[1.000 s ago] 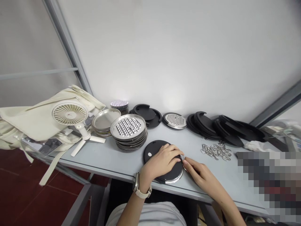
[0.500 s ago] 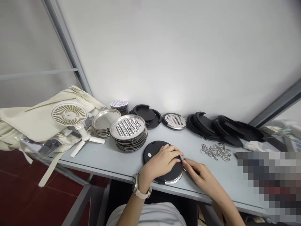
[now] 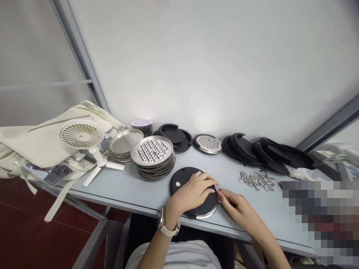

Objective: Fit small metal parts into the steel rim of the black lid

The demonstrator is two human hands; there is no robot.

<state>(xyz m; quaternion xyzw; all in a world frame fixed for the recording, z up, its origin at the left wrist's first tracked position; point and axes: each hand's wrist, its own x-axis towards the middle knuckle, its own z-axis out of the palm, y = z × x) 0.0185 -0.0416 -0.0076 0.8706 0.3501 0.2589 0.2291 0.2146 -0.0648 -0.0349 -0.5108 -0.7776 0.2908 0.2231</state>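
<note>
A round black disc with a shiny metal rim [image 3: 183, 178] lies near the front edge of the grey table [image 3: 134, 188]. My left hand [image 3: 190, 194], a watch on its wrist, rests on top of the disc with fingers curled over its right side. My right hand [image 3: 237, 207] is at the disc's right edge, fingertips pinched together against the rim and touching my left fingertips. What the pinch holds is too small to make out; it may be a metal ring.
A stack of perforated metal plates [image 3: 153, 155], plain metal plates [image 3: 125, 144], a small perforated plate [image 3: 208, 144], black rubber rings [image 3: 258, 151] and a pile of metal clips [image 3: 258, 180] lie along the back. A white fan [image 3: 82, 136] and cloth bag [image 3: 36, 144] sit at left.
</note>
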